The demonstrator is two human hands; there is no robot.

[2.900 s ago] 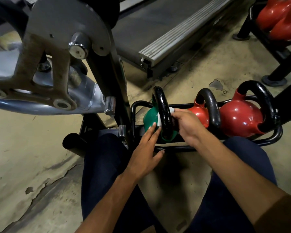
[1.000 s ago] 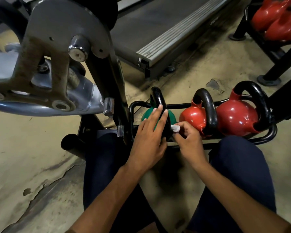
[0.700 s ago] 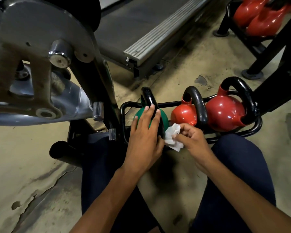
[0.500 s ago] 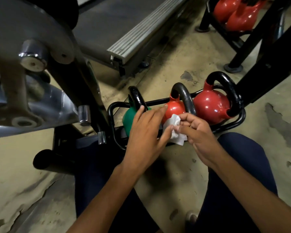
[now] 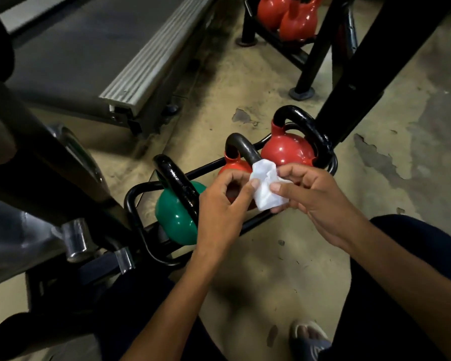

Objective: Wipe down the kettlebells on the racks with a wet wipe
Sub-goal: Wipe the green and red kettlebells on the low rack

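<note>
A low black rack (image 5: pixel 133 204) on the floor holds three kettlebells with black handles: a green one (image 5: pixel 175 217) at the left, a small red one (image 5: pixel 233 165) in the middle, a larger red one (image 5: pixel 287 149) at the right. Both hands hover just above the small red kettlebell and hide most of it. My right hand (image 5: pixel 313 199) pinches a crumpled white wet wipe (image 5: pixel 266 186) between thumb and fingers. My left hand (image 5: pixel 221 207) pinches the wipe's left edge with its fingertips.
A grey exercise machine frame (image 5: pixel 37 204) stands close at the left. A treadmill deck (image 5: pixel 146 61) lies behind the rack. A second rack with red kettlebells (image 5: pixel 289 16) stands at the back, with black uprights (image 5: pixel 354 74) beside it. My knees flank the rack.
My left hand left the green kettlebell and came to the wipe. My right hand drew the wipe away from the green kettlebell to above the small red one. The view swung right.
</note>
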